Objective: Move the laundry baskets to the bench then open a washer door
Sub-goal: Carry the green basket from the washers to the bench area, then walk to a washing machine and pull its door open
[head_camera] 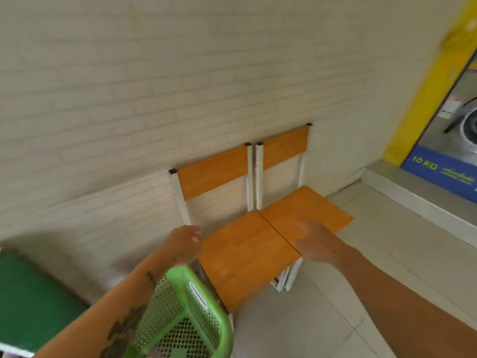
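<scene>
An orange wooden bench [247,257] made of two seats with white metal legs stands against the white brick wall. A green perforated plastic laundry basket [185,313] is at the bench's near left end, and its base is hidden. My left hand [184,244] hovers just above the basket's far rim, fingers loosely curled with nothing in them. My right hand [313,241] is over the right seat, fingers spread and empty. Part of a washer [464,130] with a round door shows at the far right, behind a blue "10 KG" panel [438,169].
A yellow wall strip [433,94] and a raised white kerb [413,200] border the washer area on the right. A green mat or surface [31,301] lies at the lower left. Pale floor tiles [322,319] stretch to the right of the bench.
</scene>
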